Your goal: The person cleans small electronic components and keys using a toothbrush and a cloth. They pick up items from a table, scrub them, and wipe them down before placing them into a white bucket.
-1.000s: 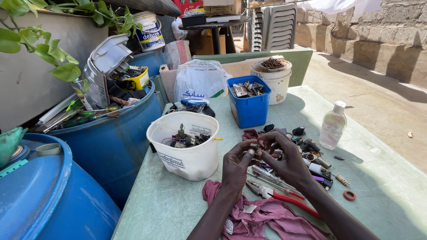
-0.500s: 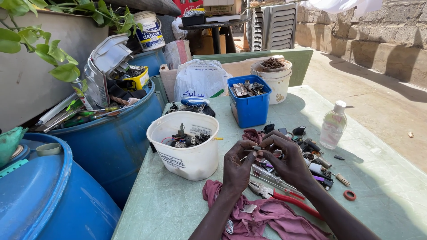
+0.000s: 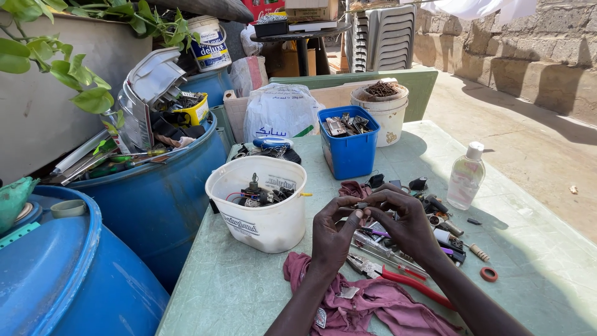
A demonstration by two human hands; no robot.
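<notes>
Over the pale green table [image 3: 249, 292], my left hand [image 3: 331, 233] and my right hand [image 3: 403, 221] meet fingertip to fingertip. Between them they pinch a small dark metal part [image 3: 362, 205]; its shape is too small to make out. Below the hands lie red-handled pliers [image 3: 398, 274] and a crumpled pink cloth [image 3: 367, 302]. A white bucket [image 3: 258, 218] holding wires and small parts stands just left of my left hand. Several small dark parts [image 3: 435, 214] are scattered to the right of my right hand.
A blue bin [image 3: 348, 149] of metal pieces, a white plastic bag [image 3: 280, 112] and a white pail [image 3: 384, 112] stand at the back. A clear bottle [image 3: 466, 177] and a red ring [image 3: 489, 274] are at right. Blue drums [image 3: 155, 199] crowd the left side.
Both hands have stayed in place over the table, the fingers shifting slightly around the small part. Nothing else has moved.
</notes>
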